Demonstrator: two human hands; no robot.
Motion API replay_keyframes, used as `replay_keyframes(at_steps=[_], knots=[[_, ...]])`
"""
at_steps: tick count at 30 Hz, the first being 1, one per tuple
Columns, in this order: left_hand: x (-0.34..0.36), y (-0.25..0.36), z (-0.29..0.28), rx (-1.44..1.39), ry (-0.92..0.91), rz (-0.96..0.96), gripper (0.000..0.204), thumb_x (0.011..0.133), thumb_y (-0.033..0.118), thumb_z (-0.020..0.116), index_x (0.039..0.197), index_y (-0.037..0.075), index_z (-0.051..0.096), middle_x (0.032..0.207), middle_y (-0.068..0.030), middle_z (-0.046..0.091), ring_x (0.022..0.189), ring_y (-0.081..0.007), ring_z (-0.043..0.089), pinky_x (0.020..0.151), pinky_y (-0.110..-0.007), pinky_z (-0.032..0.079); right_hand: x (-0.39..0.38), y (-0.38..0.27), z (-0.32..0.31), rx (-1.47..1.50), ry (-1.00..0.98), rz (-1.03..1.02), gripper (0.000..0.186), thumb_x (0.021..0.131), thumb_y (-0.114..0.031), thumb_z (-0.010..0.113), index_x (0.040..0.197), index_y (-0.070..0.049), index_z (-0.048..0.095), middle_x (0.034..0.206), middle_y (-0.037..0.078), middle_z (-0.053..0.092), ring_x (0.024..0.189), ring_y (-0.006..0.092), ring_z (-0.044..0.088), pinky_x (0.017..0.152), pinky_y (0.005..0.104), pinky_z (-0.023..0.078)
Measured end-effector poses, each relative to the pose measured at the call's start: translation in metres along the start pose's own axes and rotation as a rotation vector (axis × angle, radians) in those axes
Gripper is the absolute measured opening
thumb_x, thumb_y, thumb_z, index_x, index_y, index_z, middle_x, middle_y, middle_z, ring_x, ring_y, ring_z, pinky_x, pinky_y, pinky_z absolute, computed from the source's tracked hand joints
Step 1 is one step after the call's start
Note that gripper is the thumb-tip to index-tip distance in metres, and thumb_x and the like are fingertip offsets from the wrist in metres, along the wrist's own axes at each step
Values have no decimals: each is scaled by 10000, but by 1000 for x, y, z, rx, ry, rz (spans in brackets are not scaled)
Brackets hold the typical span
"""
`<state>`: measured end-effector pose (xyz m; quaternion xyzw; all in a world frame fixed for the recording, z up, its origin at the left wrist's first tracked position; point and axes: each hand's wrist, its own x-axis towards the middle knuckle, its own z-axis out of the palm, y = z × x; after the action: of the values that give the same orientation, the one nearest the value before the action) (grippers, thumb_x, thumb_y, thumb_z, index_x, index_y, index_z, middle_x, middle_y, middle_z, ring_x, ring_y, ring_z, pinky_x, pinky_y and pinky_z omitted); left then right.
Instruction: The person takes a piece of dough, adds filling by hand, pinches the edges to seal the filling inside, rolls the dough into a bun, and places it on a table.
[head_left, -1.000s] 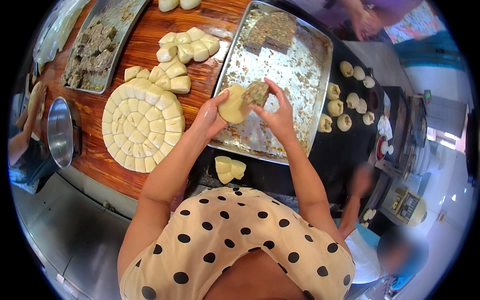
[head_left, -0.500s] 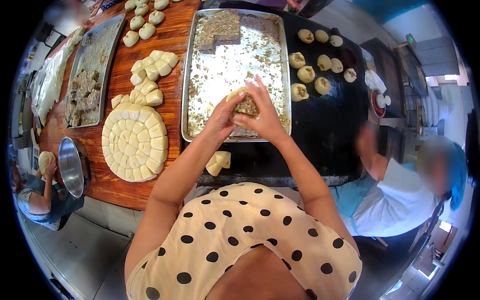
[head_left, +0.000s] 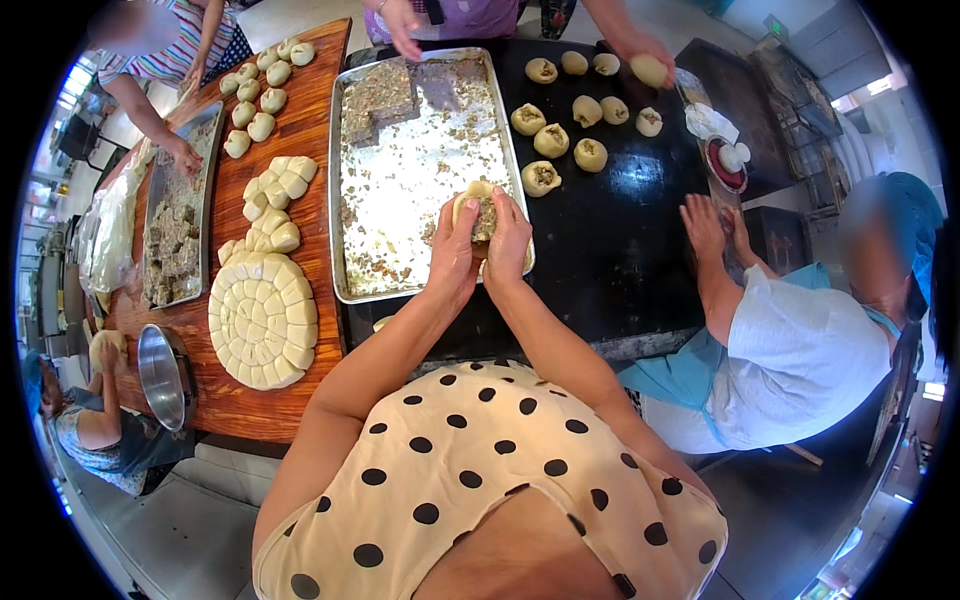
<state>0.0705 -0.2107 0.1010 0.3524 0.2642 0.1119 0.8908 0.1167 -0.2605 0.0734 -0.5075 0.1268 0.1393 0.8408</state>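
Filled dough (head_left: 473, 189), fingers (head_left: 512, 224) around it, green sign (head_left: 775, 25) (illegible)

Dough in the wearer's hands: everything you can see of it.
The dough is pale yellow and smooth, soft-looking, curved around a lump of coarse, speckled brownish filling. It is unsealed: filling shows in the opening. The left hand and right hand cup it from both sides, over the near right part of the tray. Its underside is hidden.

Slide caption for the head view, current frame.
Left hand and right hand cup filled dough over a metal tray, a round of cut dough to the left.
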Motion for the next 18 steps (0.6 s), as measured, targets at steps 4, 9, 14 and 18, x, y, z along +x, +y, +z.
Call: replay_keyframes(at_steps=[4, 9, 14, 18], knots=[[5, -7, 5, -3, 28, -19, 335, 995, 291, 552, 1264, 105, 479, 1149, -51, 572, 1067, -179, 577, 927, -368, 495, 4, -1, -3, -91, -14, -112, 366, 979, -276, 574, 1145, 35, 672, 1022, 68, 670, 911, 136, 599, 815, 270, 479], [28, -2, -13, -154, -126, -154, 380, 999, 413, 518, 1229, 113, 556, 1176, -64, 621, 1117, -202, 601, 970, -397, 484, 19, -14, -17, -99, -173, -30, 437, 1003, -289, 529, 1209, 87, 610, 1280, 141, 601, 1175, 200, 549, 1006, 308, 408], [34, -12, 1, 135, 117, -11, 290, 948, 358, 602, 1135, 137, 604, 1040, -4, 610, 935, -148, 594, 751, -363, 536, 32, -16, -9, -401, -269, -274, 332, 997, -205, 504, 1127, 58, 659, 1091, 115, 681, 1000, 193, 606, 933, 316, 443], [37, -14, -4, 218, 31, 19, 279, 979, 361, 566, 1104, 114, 595, 943, -11, 612, 859, -122, 601, 613, -306, 530, 22, -16, -8, -508, -252, -409, 325, 1006, -169, 458, 1128, 54, 660, 1124, 125, 674, 1022, 198, 604, 929, 311, 445]])
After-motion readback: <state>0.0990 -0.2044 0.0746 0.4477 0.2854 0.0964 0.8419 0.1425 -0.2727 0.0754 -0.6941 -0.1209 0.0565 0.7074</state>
